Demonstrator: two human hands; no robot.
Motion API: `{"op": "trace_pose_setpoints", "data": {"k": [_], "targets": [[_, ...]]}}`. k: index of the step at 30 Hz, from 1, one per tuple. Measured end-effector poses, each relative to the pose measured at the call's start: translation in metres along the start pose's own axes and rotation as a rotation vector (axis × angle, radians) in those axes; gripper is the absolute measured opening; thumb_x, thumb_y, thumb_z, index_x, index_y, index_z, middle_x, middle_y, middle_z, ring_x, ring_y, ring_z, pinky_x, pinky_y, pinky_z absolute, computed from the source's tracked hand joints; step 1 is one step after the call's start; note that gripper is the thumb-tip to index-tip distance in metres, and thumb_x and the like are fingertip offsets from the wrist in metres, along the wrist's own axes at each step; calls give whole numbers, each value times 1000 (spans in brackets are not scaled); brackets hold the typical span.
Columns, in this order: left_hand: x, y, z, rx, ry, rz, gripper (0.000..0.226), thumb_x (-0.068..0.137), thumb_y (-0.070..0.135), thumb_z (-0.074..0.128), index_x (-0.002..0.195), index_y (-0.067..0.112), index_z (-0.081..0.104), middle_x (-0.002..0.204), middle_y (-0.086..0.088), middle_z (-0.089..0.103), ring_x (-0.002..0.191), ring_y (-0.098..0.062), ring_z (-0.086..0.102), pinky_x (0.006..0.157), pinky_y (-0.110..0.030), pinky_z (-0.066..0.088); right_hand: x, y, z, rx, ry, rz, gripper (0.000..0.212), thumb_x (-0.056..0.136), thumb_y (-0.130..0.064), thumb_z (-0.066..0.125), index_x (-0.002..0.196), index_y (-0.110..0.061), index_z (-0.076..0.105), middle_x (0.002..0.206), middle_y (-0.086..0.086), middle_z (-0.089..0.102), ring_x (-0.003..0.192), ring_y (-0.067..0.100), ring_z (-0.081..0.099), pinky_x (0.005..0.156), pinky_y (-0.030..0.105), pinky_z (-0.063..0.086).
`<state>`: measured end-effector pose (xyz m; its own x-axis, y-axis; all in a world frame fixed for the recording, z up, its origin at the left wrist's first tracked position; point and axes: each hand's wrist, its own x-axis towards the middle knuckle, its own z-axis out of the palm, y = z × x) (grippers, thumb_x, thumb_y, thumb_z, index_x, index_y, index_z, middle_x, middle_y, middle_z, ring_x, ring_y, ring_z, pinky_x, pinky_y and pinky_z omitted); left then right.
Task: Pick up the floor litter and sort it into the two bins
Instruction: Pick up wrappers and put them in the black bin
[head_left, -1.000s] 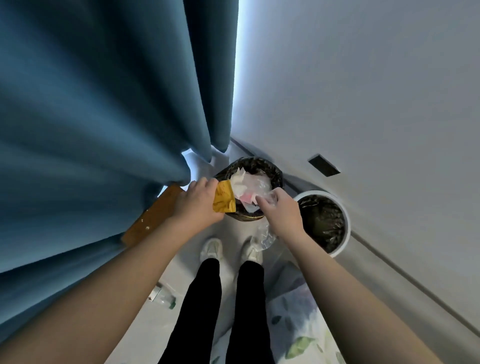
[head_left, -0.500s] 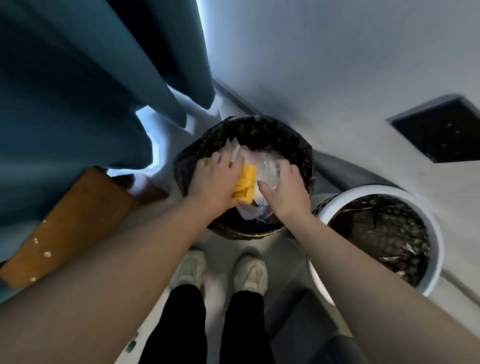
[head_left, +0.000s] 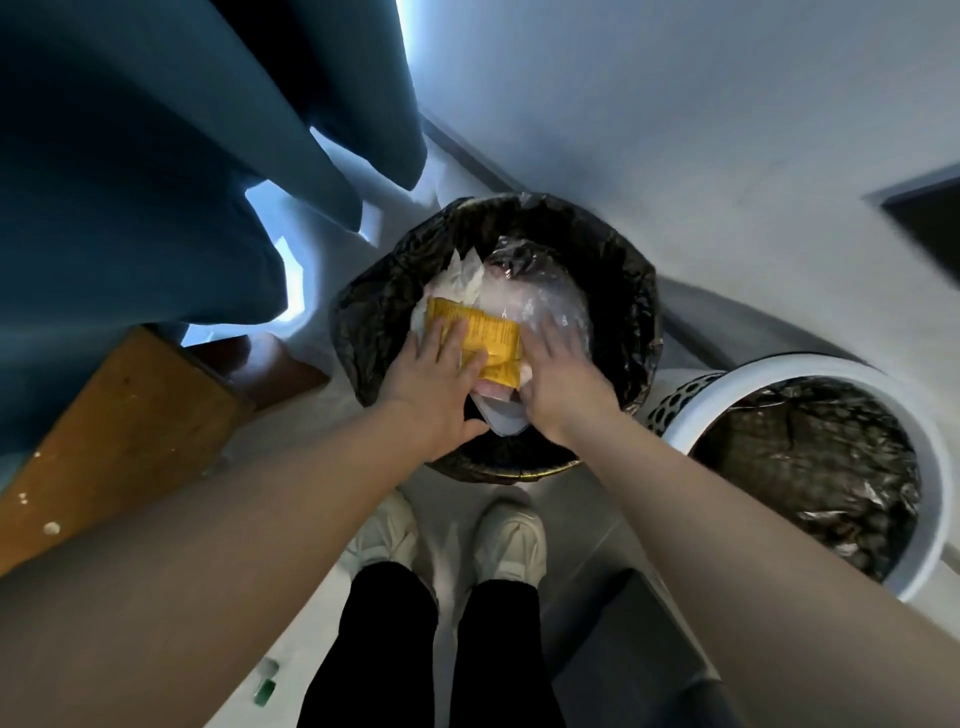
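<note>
Yellow snack packet (head_left: 483, 340) lay under your left hand (head_left: 434, 382), whose fingers were spread flat and pressing down on it, not curled round it. Your right hand (head_left: 563, 376) lay just beside, its fingers likewise straight and pushing on the crumpled clear plastic film (head_left: 535, 296). Neither hand held anything.

The litter sat heaped inside the black-lined bin (head_left: 363, 322). White tissue (head_left: 457, 275) lay just beyond your left fingertips, and a white scrap (head_left: 501, 421) poked out beneath your wrists toward the near rim.

The main risk was spring-back. The film looked puffy, so once you lifted your palms it could have swelled and tipped the packet over the near rim onto the floor.

Leaning hard on the side nearest you might also have dragged the liner off the rim or rocked the bin toward your feet.

Paper and plastic seemed to share one bin, while the white perforated bin (head_left: 800, 370), well off to the right of your right hand, showed only its liner. That suggested a possible mis-sort.

Down behind your left elbow, what looked like a small bottle (head_left: 266, 686) lay on the floor, easy to forget.
</note>
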<state>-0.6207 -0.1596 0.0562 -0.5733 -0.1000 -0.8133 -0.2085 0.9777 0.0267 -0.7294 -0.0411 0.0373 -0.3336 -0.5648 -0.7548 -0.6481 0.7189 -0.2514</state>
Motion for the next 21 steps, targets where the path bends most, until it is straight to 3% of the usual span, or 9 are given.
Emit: {"op": "trace_pose_setpoints", "data": {"k": [2,6,9,15,21], "targets": [[20,0,8,-11,-43,-16,81,91,67,22,150,23,-13,154,-16,-25,143,-37,-16,117,-50,2,24,0,6,22,-55,56,77,95,-33,43,153,-24,-6,160,1,-18,146,31,-17,119,51,13],[45,6,14,51,-96,-48,82,91,68,20,150,23,-13,155,-17,-23,143,-39,-16,117,-50,-5,48,2,22,14,-113,97,92,91,-53,50,152,-25,-13,159,1,-22,146,32,-17,118,51,11],[35,6,8,63,-74,-44,82,91,68,20,151,21,-10,155,-18,-19,143,-38,-14,117,-50,-6,39,1,17,4,-96,99,86,95,-40,50,152,-27,-13,159,1,-21,146,32,-16,117,53,16],[-38,-8,-33,-2,68,-27,81,91,67,21,152,20,-2,158,-16,-10,145,-36,-10,117,-50,-7,-34,-13,-29,-144,45,-38,72,98,-39,38,153,-24,-6,161,9,-9,147,36,-8,118,49,14],[-138,-24,-74,-45,222,-62,81,91,66,25,152,19,-2,159,-13,-7,146,-33,-7,116,-53,-4,-125,-51,-79,-250,134,-90,72,97,-43,39,153,-29,-4,161,7,-10,147,33,-10,117,57,7]]}}
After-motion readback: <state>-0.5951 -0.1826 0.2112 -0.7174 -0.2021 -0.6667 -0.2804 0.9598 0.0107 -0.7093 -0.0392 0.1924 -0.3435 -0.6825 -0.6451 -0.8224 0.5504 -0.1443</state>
